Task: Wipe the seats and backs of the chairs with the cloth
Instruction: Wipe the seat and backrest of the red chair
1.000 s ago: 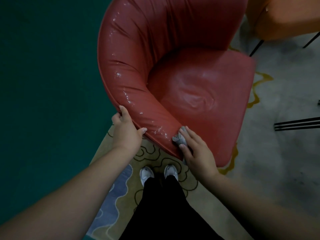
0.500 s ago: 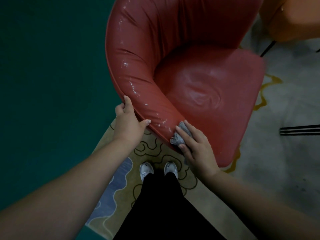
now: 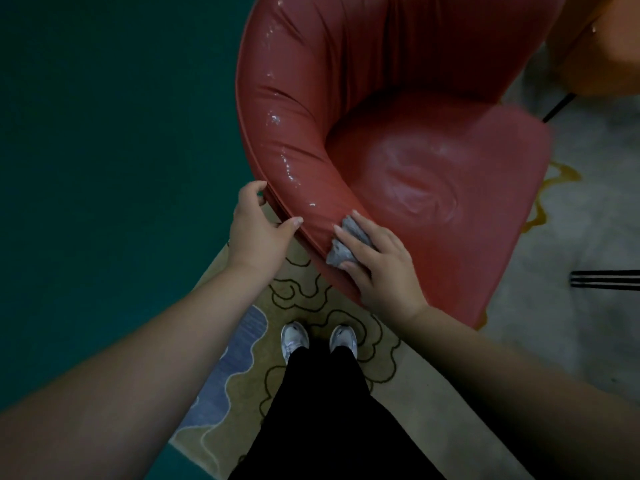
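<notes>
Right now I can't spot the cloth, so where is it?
In the head view, the grey cloth sits under the right hand, pressed against the red chair arm's near end.

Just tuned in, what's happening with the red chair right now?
A person stands at the red chair and is wiping it. The right hand presses a grey cloth against the near end of the curved, padded back. The left hand grips the back's outer edge beside it. Wet streaks shine along the back and on the seat. An orange chair stands beyond, not touched.
</notes>
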A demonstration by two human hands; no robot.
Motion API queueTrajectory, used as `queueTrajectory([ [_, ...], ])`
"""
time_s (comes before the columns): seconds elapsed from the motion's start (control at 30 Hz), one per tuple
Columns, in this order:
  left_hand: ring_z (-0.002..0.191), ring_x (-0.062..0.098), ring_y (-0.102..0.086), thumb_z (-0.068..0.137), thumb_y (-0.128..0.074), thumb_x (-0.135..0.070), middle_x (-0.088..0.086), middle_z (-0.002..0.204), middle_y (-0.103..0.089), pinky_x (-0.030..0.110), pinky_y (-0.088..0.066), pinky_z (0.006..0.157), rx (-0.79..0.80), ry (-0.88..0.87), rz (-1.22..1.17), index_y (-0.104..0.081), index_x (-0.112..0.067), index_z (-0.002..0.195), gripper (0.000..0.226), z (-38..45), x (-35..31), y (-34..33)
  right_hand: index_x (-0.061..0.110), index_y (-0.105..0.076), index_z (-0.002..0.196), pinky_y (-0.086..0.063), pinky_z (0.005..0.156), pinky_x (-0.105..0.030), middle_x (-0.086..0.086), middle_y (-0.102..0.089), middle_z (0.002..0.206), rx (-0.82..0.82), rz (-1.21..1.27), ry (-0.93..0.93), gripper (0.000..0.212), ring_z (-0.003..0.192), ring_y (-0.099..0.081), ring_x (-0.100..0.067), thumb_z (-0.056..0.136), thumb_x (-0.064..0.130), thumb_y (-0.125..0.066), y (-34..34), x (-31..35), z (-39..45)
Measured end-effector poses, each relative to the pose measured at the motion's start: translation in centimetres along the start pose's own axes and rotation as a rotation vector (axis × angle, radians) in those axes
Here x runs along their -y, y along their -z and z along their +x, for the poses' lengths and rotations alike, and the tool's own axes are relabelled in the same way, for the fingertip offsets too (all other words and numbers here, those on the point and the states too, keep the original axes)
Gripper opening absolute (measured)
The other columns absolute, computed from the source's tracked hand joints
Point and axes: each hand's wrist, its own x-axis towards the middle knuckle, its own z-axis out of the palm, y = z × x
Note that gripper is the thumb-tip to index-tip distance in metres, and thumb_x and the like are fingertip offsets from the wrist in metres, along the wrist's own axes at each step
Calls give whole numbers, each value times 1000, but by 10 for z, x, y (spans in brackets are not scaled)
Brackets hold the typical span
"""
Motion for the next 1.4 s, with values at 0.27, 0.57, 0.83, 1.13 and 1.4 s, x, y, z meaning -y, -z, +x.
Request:
queueTrajectory([
  [0.27,106,21,-61,83,-70,-29,-2,127,-56,45,-51,90,-11,33,-34,-41,-27,123,50,11,1,7,20,-58,131,-27,110,-28,-7,-41,147,26,25,83,45,127,-44,-27,86,24,-67,-6,5,29],
  [0.57,106,18,-61,79,-75,-31,2,124,-59,44,-53,89,16,105,-116,-38,-29,130,64,27,3,13,27,-60,127,-30,110,-37,-4,-38,149,4,100,17,41,130,-39,-25,87,24,-66,-12,16,58],
  [0.83,112,20,-59,78,-76,-28,7,128,-58,45,-49,95,14,102,-122,-31,-28,141,77,27,2,12,19,-58,128,-26,113,-29,-7,-40,147,54,109,73,44,134,-37,-20,85,18,-67,7,-16,-1],
  [1.13,109,17,-62,78,-75,-28,2,127,-61,44,-50,94,45,112,-131,-15,-30,150,94,32,8,11,19,-59,129,-25,114,-33,-9,-36,150,6,129,68,42,134,-36,-27,88,21,-65,-17,16,87],
  [1.4,115,13,-57,81,-73,-29,4,133,-56,44,-49,96,92,97,-143,-10,-46,147,93,39,9,15,25,-62,125,-31,109,-46,-6,-42,144,-35,137,53,38,130,-36,-27,87,27,-65,-20,13,75],
])
